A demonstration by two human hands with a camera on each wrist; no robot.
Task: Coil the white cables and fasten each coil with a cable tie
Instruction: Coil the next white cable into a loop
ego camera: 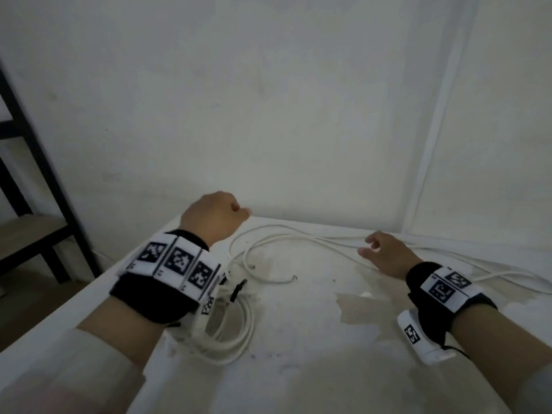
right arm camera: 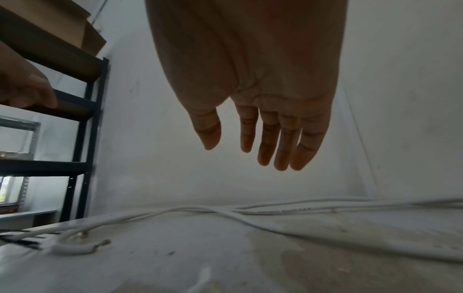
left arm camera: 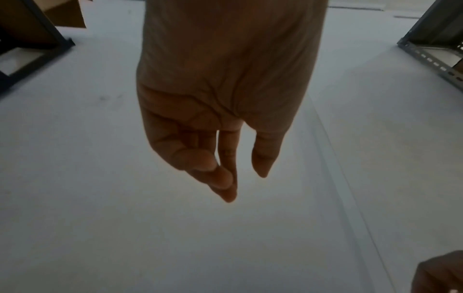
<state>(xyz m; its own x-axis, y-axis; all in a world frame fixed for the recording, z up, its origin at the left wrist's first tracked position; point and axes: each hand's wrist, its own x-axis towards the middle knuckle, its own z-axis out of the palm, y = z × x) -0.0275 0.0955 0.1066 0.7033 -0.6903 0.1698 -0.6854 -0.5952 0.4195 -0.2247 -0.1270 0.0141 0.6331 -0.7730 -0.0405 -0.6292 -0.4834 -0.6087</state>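
Both hands empty (fingers relaxed) above loose white cables (ego camera: 298, 234).

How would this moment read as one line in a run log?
left hand: empty, raised | right hand: empty, above loose white cable | coiled white cable: on white table

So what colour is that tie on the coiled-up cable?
Black. The cable tie on the white coil shows best in the head view.

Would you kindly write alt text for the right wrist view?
An open right hand, fingers relaxed and holding nothing, hovers above loose white cables lying crossed on a stained white table. A dark shelf rack stands at the left.
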